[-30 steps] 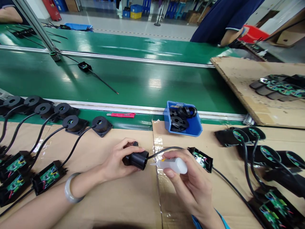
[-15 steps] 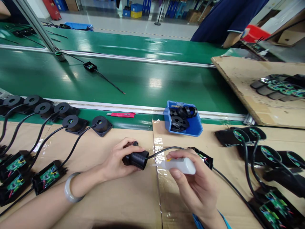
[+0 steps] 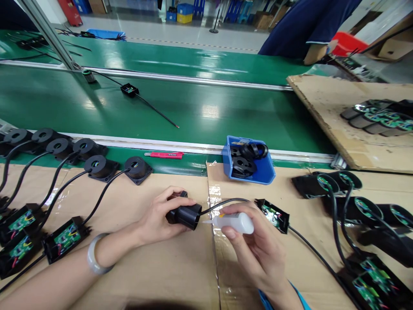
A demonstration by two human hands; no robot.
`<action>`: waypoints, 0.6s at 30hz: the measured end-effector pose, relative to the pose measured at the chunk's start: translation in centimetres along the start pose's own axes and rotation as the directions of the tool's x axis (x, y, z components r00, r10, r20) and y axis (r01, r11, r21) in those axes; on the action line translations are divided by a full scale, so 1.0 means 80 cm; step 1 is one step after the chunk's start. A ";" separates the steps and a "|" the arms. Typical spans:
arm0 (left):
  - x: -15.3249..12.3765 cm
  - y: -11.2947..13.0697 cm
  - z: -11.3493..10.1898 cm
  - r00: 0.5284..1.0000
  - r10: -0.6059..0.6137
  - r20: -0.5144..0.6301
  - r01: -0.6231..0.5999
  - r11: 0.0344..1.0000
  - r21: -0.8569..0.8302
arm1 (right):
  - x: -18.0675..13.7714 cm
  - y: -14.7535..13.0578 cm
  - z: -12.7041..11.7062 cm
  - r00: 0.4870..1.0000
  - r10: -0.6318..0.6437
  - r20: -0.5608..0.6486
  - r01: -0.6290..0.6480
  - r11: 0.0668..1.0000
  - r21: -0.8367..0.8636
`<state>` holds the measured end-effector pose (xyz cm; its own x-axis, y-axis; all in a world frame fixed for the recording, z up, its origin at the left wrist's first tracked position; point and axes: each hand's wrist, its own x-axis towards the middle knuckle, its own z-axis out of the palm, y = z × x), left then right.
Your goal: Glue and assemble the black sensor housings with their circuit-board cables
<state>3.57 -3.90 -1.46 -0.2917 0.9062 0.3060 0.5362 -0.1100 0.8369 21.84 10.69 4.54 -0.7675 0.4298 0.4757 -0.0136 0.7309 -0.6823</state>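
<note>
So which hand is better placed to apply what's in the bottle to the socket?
Right. The right hand already holds the white squeeze bottle, nozzle tip at the black socket housing, which the left hand steadies on the cardboard.

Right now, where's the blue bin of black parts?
In the head view, the blue bin sits right of centre at the cardboard's far edge against the green conveyor, beyond the right hand and right of the red pen.

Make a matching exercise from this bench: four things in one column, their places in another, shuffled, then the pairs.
Things
1. black socket
2. white bottle
3. blue bin
4. red pen

Places
A. on the green strip by the belt rail
B. in the right hand
C. on the cardboard, holding black rings
D. in the left hand

Pairs: 1-D, 2-B, 3-C, 4-A
</note>
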 end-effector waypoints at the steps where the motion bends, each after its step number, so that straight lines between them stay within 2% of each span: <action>1: 0.000 0.000 0.000 1.000 -0.006 0.003 0.006 1.000 -0.001 | 0.000 0.000 0.000 1.000 0.000 -0.001 0.000 1.000 -0.003; 18: 0.000 0.002 -0.001 1.000 -0.015 0.011 0.015 1.000 0.015 | 0.003 -0.004 0.001 1.000 -0.015 -0.004 0.015 1.000 -0.006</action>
<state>3.55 -3.96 -1.29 -0.2911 0.9123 0.2882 0.5436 -0.0902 0.8345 21.62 10.50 4.83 -0.7647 0.4207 0.4882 -0.0214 0.7405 -0.6717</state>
